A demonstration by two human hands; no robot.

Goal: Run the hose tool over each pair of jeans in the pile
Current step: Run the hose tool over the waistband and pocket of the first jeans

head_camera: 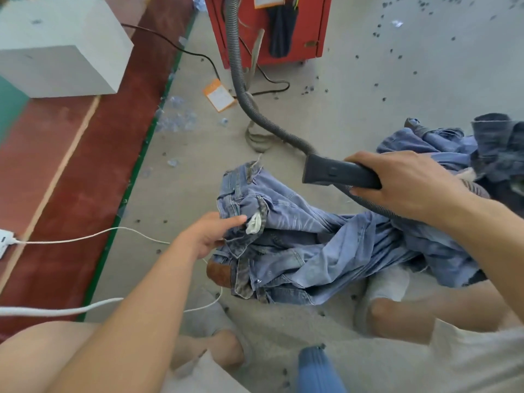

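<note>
Risk first: the white cord [85, 238] runs across the floor [354, 95] right under the left forearm and toward the jeans [297, 222], so dragging denim could snag it. Left hand [209, 236] reaches in from lower left, thumb out along the waistband, fingers tucked under the fabric edge; looks like a pinch on the jeans, though the fingers are partly hidden. If that hold slips, the cloth bunches and the nozzle misses folds. Jeans lie crumpled on the floor at centre, more of the pile [459, 148] at right. Right hand [402, 182] comes from the right, wrapped around the hose tool [337, 173], nozzle end hovering above the jeans, apart from them. The hose [243, 86] loops back to the red machine [266, 26]; a kink there could cut the airflow.
</note>
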